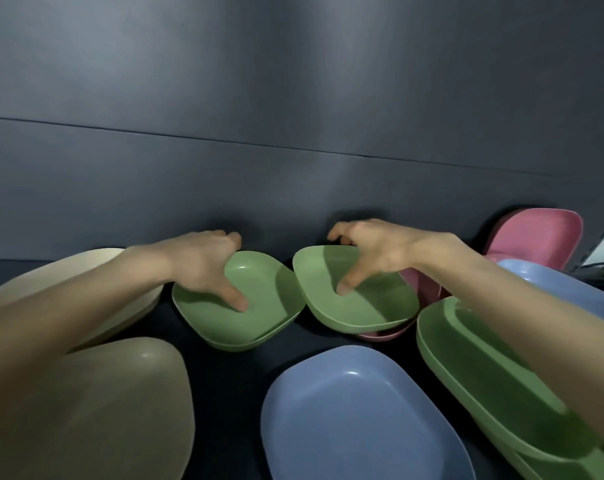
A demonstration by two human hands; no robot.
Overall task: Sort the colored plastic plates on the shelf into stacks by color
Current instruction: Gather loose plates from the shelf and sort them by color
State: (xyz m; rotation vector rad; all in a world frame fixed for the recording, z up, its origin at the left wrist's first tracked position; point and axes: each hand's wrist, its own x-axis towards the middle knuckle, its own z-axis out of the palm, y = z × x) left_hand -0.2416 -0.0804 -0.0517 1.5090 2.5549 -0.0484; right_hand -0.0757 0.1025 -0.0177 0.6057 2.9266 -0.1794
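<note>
Although the big plates on the shelf (231, 375) look partly grouped, with two beige plates (96, 410) at the left and a large green stack (484, 375) at the right, the front blue plate (345, 417) and the rear blue plate (553, 289) lie well apart, and a pink plate (535, 237) leans on the back wall, so I judge the sorting about half done. Among the small ones, the left hand (203, 261) grips the far rim of a small green pair (259, 306), thumb inside; the right hand (373, 251) likewise grips a tilted small green plate (373, 306) lying over a small pink plate (383, 336), probably due to join that pair.
</note>
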